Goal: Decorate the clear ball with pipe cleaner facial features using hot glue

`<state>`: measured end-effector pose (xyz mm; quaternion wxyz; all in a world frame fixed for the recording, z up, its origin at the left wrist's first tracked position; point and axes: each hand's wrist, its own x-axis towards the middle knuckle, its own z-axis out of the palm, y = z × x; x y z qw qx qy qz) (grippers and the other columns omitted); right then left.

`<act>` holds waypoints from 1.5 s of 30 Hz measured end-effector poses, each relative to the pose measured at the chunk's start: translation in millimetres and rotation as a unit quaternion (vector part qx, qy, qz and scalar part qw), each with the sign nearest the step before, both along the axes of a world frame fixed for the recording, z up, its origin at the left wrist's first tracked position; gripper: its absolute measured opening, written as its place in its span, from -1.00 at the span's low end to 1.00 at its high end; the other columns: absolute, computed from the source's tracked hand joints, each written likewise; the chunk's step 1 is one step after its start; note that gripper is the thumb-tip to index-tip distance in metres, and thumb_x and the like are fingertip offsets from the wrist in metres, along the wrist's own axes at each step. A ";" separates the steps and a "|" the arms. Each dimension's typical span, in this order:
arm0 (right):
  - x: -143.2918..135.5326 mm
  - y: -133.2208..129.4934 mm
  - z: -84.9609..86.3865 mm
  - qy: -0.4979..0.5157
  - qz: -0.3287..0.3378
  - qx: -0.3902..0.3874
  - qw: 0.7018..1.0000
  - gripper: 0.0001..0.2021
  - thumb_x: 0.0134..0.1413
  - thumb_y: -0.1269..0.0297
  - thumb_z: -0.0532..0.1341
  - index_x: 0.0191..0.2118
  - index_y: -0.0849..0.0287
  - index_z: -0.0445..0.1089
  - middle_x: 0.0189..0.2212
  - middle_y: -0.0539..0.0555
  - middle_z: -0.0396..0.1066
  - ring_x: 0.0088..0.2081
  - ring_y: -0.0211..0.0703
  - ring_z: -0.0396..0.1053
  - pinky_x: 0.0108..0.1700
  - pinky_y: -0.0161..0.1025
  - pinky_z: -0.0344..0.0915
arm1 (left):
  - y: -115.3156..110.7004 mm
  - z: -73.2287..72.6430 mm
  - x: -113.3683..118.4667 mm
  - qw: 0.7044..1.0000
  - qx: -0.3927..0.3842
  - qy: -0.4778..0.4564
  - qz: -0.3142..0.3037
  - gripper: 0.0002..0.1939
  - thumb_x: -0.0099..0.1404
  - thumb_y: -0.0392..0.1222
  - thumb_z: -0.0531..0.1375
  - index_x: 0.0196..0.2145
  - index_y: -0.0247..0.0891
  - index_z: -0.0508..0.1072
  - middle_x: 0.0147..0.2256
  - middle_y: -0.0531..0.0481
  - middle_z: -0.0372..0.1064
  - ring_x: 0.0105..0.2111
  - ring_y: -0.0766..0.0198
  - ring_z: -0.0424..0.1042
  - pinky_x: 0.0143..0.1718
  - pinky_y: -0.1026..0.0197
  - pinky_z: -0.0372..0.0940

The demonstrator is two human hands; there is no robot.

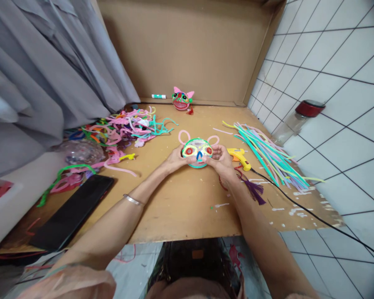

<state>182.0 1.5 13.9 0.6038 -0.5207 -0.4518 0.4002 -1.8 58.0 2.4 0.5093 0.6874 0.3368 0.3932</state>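
Between my two hands, just above the table's middle, is a pipe-cleaner animal face [200,146] with red-and-yellow eyes, a blue nose, a green rim and two pink loop ears. My left hand [177,160] grips its left side, the thumb lying across the front. On the opposite side my right hand [220,161] holds it with thumb and fingers. A yellow hot glue gun [241,158] lies right beside my right hand. Close to that wrist is a purple tassel [254,189], its red cord partly hidden by my arm.
A finished-looking face with pink ears [181,99] and a marker [158,96] stand at the back. Tangled pipe cleaners [118,133] and a black phone-like slab [73,211] lie left. Straight pipe cleaners [268,153], a red-lidded jar [294,120] and the gun's black cable [299,203] are right.
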 end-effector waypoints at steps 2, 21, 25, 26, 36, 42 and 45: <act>0.1 -0.4 0.0 -0.012 0.002 0.007 1.000 -0.43 -0.51 0.16 0.47 -0.25 0.08 0.26 -0.29 -0.02 0.35 -0.28 -0.18 0.32 -0.20 -0.15 0.34 | -2.0 2.1 1.0 1.000 0.000 0.004 0.005 -0.06 -0.14 0.25 0.37 0.08 -0.42 0.29 0.08 -0.34 0.35 0.06 -0.07 0.36 0.08 -0.01 0.26; 3.3 -11.5 11.0 -0.299 0.025 0.235 0.925 -0.83 0.07 0.10 0.26 -0.29 0.02 0.56 0.26 0.01 0.04 0.24 0.08 0.10 0.25 0.09 0.11 | -4.1 10.1 6.9 0.999 -0.001 0.013 0.032 -0.22 -0.13 0.06 0.38 0.02 -0.35 0.34 0.00 -0.21 0.44 0.01 -0.04 0.41 0.05 -0.01 0.30; 4.1 -12.6 11.7 -0.323 0.027 0.247 0.913 -0.83 0.11 0.13 0.24 -0.29 0.01 0.57 0.27 0.00 0.04 0.26 0.06 0.10 0.24 0.06 0.12 | -3.3 10.3 6.7 1.000 0.003 0.014 0.022 -0.23 -0.11 0.05 0.37 0.04 -0.34 0.34 -0.01 -0.19 0.45 -0.01 -0.02 0.42 0.03 0.00 0.32; 4.3 -12.6 11.4 -0.330 0.022 0.243 0.912 -0.83 0.11 0.14 0.24 -0.27 0.00 0.57 0.28 0.00 0.05 0.25 0.06 0.10 0.23 0.06 0.13 | -3.0 9.9 6.5 1.000 0.004 0.016 0.023 -0.22 -0.10 0.05 0.37 0.05 -0.35 0.34 -0.02 -0.19 0.45 -0.01 -0.02 0.42 0.02 0.00 0.32; 6.6 -10.7 6.3 -0.383 -0.004 0.197 0.902 -0.82 0.08 0.12 0.26 -0.21 -0.07 0.57 0.27 -0.02 0.08 0.25 0.10 0.10 0.23 0.15 0.08 | -4.9 12.3 8.6 0.999 0.014 0.012 0.036 -0.27 -0.12 0.03 0.37 0.00 -0.34 0.38 -0.04 -0.17 0.47 -0.03 -0.01 0.43 0.01 0.01 0.33; 6.7 -12.3 8.4 -0.400 -0.007 0.191 0.896 -0.82 0.08 0.10 0.26 -0.20 -0.08 0.56 0.24 0.00 0.13 0.25 0.11 0.10 0.23 0.16 0.05 | -6.8 14.9 10.1 0.999 0.021 0.002 0.028 -0.25 -0.13 0.01 0.37 0.02 -0.33 0.37 0.01 -0.18 0.44 0.00 -0.02 0.42 0.06 0.00 0.31; 4.8 -13.0 8.4 -0.394 -0.007 0.198 0.898 -0.83 0.08 0.12 0.26 -0.22 -0.06 0.55 0.20 0.03 0.18 0.24 0.09 0.12 0.22 0.14 0.07 | -6.2 12.9 9.8 0.999 0.020 0.006 0.030 -0.23 -0.13 0.02 0.37 0.04 -0.34 0.36 0.01 -0.18 0.44 0.00 -0.02 0.42 0.07 -0.02 0.30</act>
